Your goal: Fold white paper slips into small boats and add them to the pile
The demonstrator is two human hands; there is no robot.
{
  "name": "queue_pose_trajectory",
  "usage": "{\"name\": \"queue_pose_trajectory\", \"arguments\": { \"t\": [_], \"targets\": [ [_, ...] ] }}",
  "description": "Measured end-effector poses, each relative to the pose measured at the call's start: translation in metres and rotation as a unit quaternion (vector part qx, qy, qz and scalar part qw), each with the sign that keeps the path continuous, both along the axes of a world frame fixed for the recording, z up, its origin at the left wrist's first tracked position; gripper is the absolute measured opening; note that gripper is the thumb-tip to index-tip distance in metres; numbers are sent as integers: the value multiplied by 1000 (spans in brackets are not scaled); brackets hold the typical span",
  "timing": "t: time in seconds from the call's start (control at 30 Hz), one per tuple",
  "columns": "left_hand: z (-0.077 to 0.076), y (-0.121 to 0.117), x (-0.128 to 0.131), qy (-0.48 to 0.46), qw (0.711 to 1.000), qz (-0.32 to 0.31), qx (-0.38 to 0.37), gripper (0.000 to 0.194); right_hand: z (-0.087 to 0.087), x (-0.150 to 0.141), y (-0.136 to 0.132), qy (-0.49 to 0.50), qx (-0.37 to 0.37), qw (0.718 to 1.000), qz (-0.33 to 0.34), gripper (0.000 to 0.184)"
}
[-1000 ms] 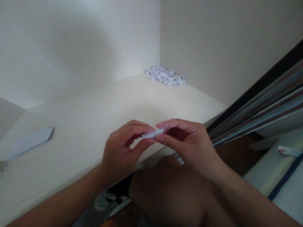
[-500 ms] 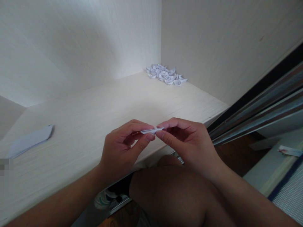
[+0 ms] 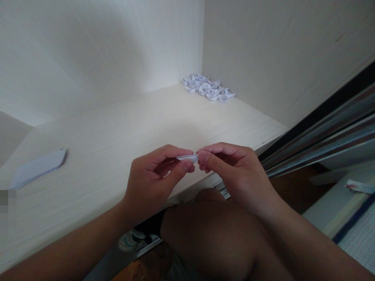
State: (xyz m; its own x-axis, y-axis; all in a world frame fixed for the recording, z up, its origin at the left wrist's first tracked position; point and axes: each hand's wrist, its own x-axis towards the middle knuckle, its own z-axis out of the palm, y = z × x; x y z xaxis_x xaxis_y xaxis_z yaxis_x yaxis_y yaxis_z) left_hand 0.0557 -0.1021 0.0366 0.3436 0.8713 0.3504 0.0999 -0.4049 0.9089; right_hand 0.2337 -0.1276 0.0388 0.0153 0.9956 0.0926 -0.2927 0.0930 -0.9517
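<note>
Between my two hands is a small piece of folded white paper (image 3: 187, 157), held just above the front edge of the shelf. My left hand (image 3: 158, 171) pinches its left part between thumb and fingers. At the other end, my right hand (image 3: 231, 164) has thumb and forefinger closed on the paper, covering its right tip. In the back corner lies a heap of small folded paper boats (image 3: 206, 88). A stack of flat white paper sheets (image 3: 39, 168) rests at the left of the shelf.
The pale wooden shelf (image 3: 96, 136) is bounded by a back wall and side walls. Dark sliding-door rails (image 3: 328, 125) run along the right. Beneath the shelf's front edge are my bent leg (image 3: 211, 234) and a shoe (image 3: 129, 241).
My right thumb has shifted up over the right end of the folded paper, hiding more of it. The left hand keeps its pinch. The view has tilted slightly.
</note>
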Motion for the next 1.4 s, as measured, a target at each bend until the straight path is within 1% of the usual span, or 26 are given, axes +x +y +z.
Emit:
{"name": "queue_pose_trajectory", "arguments": {
  "t": [0.17,0.27,0.37,0.47,0.6,0.77,1.0,1.17,1.4],
  "targets": [
    [-1,1,0,-13,999,-3,-38,15,-2,0,0,9,-14,1000,-2,4],
    [-2,2,0,-28,997,-15,-63,13,-1,0,0,-15,-18,1000,-6,3],
    [-1,2,1,-33,997,-16,-73,13,0,0,0,-43,-11,999,-15,3],
    [0,2,1,-22,997,-9,-75,13,-1,0,0,-84,20,996,-34,3],
    [1,2,1,-10,998,2,-64,12,-3,-2,-2,-160,69,982,-68,8],
    [2,3,2,-7,998,4,-63,10,-5,-2,-2,-202,98,972,-70,12],
    [2,2,2,-18,997,1,-70,10,-6,-2,0,-176,84,980,-47,15],
    [1,3,1,-15,997,-3,-75,11,-6,-1,0,-155,77,984,-38,14],
    [1,4,2,-17,997,-2,-76,11,-8,-1,2,-157,76,984,-30,16]
  ]
}}
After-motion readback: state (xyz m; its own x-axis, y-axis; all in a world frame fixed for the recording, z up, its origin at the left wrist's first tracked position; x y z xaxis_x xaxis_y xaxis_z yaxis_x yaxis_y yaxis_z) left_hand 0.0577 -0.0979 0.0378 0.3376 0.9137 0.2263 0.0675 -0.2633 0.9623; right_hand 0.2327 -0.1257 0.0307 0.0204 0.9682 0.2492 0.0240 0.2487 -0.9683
